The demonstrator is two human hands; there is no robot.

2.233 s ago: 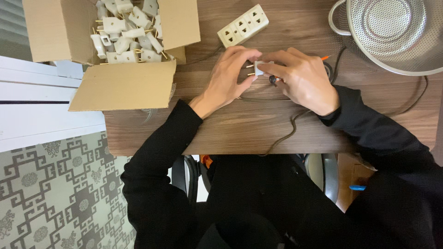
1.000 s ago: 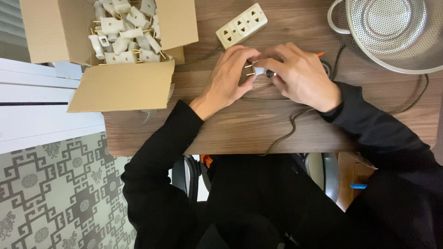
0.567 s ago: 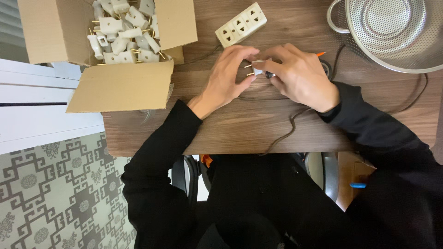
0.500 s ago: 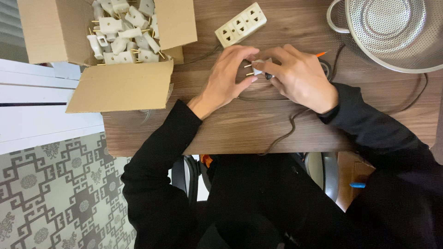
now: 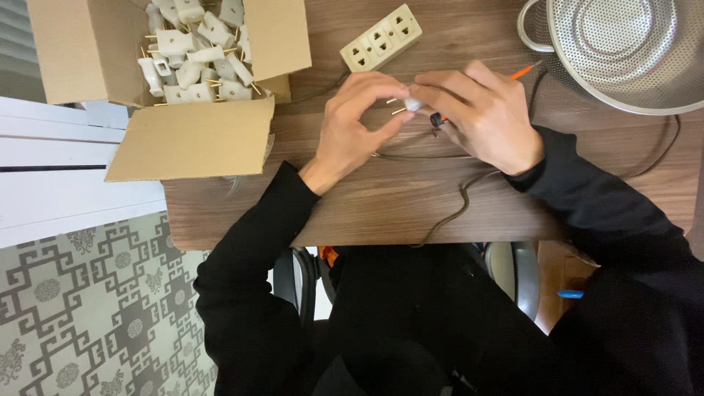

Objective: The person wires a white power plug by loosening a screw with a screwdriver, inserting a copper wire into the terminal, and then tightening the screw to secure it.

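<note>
Over the brown wooden table (image 5: 411, 209) my two hands meet around a small white plug (image 5: 413, 105) with two brass prongs pointing left. My left hand (image 5: 358, 121) curls around the prong end and its fingertips touch the plug. My right hand (image 5: 480, 114) pinches the plug body and also holds a thin screwdriver with an orange handle (image 5: 522, 72). A dark brown cord (image 5: 440, 157) runs under both hands and off the near table edge.
An open cardboard box (image 5: 176, 73) full of several white plugs stands at the left. A cream power strip (image 5: 381, 38) lies beyond my hands. A perforated metal colander (image 5: 623, 51) sits at the far right. Patterned floor shows below left.
Both hands stay on the plug with only small finger shifts; the plug has been nudged slightly. Nothing else on the table moved.
</note>
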